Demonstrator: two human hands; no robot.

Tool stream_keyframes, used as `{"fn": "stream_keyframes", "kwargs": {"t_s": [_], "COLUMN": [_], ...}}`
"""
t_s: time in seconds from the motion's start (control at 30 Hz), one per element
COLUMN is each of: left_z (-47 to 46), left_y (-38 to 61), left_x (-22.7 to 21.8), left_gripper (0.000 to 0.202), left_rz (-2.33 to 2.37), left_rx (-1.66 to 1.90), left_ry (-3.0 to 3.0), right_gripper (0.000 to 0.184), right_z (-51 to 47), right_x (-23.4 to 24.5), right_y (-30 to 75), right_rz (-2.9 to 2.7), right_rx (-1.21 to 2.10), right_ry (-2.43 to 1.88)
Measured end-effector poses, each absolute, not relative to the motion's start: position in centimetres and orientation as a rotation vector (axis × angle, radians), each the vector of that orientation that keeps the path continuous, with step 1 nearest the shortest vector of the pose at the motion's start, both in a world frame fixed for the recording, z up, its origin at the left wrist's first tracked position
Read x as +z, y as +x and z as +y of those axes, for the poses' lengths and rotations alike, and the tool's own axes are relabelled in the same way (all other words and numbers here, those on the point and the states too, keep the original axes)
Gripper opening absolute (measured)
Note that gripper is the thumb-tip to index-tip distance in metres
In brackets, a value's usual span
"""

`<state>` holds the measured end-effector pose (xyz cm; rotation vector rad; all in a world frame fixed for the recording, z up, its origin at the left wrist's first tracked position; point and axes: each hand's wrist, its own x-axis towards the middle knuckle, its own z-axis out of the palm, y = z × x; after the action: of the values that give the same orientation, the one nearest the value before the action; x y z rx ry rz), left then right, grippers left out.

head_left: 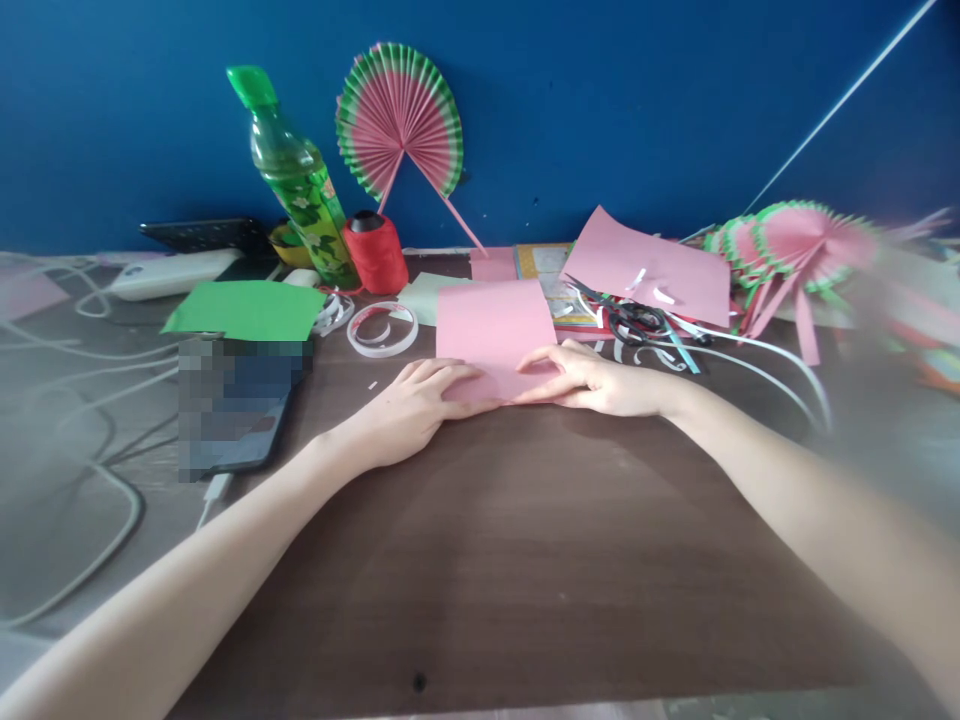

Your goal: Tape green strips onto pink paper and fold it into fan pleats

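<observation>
We touch a pink sheet [493, 322] with our left hand [414, 405] and right hand [596, 382], thumbs apart from forefingers; whether they pinch its near edge, we cannot tell.

The left hand [420, 402] and right hand [592, 382] touch the near edge of a pink paper sheet [495, 325], a pleated pink-and-green fan [405, 105] against the blue wall [600, 100] beyond

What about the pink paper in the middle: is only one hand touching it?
No, the left hand and the right hand both touch the pink paper.
</observation>
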<state>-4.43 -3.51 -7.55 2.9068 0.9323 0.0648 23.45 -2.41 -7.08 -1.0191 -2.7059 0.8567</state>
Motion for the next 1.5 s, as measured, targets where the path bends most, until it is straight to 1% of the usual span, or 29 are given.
{"fn": "stream_keyframes", "kwargs": {"t_s": [0.23, 0.5, 0.7, 0.97, 1.2, 1.3, 1.5], "left_z": [-3.6, -3.7, -3.3, -2.5, -2.3, -2.2, -2.3], "left_y": [-4.2, -4.2, -4.5, -5.3, -5.1, -5.2, -5.4], "left_x": [-7.5, -7.5, -7.4, -7.9, -7.6, -7.4, -7.4], "left_gripper": [0.071, 0.068, 0.07, 0.055, 0.052, 0.05, 0.036], "left_rz": [0.912, 0.922, 0.893, 0.838, 0.857, 0.863, 0.877], "left_rx": [0.048, 0.07, 0.108, 0.266, 0.227, 0.226, 0.363], "left_ry": [2.932, 2.92, 2.847, 2.727, 2.641, 2.6, 2.532], "right_gripper": [0.034, 0.032, 0.028, 0.027, 0.03, 0.029, 0.024], "right_z": [-2.6, -2.2, -2.0, -1.8, -1.6, -1.4, -1.5], "right_x": [-7.0, -7.3, -7.5, -7.5, -7.2, -7.2, -7.1], "right_y": [23.3, 23.5, 24.1, 24.4, 24.5, 24.7, 24.8], "right_rz": [-2.691, -2.71, -2.635, -2.573, -2.589, -2.579, -2.487], "right_rx": [0.872, 0.827, 0.932, 1.015, 1.031, 1.057, 1.135], "right_ry": [-1.042, -0.982, -0.976, -0.998, -1.005, -1.024, -1.058]}}
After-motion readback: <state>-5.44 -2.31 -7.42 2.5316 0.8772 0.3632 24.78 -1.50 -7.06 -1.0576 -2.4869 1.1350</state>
